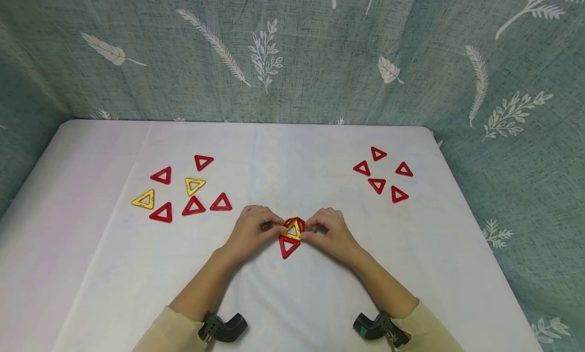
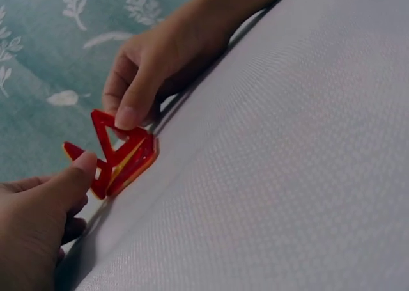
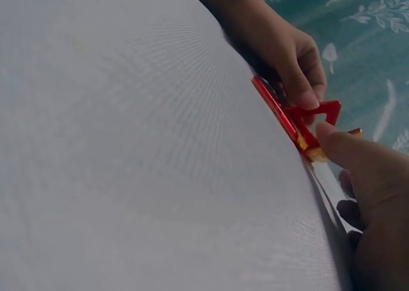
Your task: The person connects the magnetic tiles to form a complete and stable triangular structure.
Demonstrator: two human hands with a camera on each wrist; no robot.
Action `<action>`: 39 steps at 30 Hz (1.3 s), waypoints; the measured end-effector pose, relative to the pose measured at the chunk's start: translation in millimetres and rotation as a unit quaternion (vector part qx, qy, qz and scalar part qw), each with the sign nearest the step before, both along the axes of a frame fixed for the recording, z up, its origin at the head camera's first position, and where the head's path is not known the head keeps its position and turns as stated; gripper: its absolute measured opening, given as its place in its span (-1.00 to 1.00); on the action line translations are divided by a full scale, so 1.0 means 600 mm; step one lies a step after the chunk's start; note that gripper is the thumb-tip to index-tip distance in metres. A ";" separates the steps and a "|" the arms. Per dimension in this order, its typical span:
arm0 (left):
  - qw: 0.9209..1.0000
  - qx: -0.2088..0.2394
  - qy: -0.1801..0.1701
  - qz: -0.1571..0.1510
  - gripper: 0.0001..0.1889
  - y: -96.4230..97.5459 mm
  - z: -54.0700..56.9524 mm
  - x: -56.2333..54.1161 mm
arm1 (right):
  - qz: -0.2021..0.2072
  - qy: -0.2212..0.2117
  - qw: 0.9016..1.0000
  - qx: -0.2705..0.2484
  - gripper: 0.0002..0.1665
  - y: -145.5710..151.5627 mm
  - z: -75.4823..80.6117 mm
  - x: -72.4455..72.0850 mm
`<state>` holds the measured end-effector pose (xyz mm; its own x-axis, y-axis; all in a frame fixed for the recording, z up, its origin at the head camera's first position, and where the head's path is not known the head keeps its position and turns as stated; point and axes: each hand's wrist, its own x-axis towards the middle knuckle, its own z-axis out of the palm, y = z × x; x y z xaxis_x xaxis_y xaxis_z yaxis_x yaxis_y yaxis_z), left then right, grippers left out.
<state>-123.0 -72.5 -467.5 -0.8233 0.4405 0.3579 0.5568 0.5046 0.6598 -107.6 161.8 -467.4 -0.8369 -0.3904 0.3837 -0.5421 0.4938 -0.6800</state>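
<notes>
Between the two hands, near the middle front of the table, stands a small cluster of triangular magnetic tiles. A yellow triangle tile (image 1: 291, 230) forms its middle, and a red triangle tile (image 1: 289, 247) extends from it toward the person. More red tiles (image 2: 133, 143) are tilted up around the yellow one. My left hand (image 1: 256, 230) pinches a raised red tile on the left side between thumb and fingers. Opposite it, my right hand (image 1: 332, 234) pinches another raised red tile (image 3: 330, 109) by its edge. Fingertips hide parts of both raised tiles.
To the left lie several loose red triangles (image 1: 221, 202) and two yellow triangles (image 1: 143, 199). Several more red triangles (image 1: 377, 185) lie at the back right. A white cloth covers the table (image 1: 292, 159), and a green leaf-patterned curtain (image 1: 311, 57) hangs behind it.
</notes>
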 end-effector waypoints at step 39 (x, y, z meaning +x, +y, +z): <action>0.995 -0.064 0.068 -0.021 -0.80 0.005 0.000 0.000 | 0.038 0.134 0.989 0.042 -0.69 0.002 -0.007 -0.004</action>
<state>-122.7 -69.4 -467.4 -0.7510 0.5232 0.4028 0.6588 0.5540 0.5090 -109.8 163.2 -471.9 -0.6764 -0.4875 0.5520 -0.7351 0.4937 -0.4647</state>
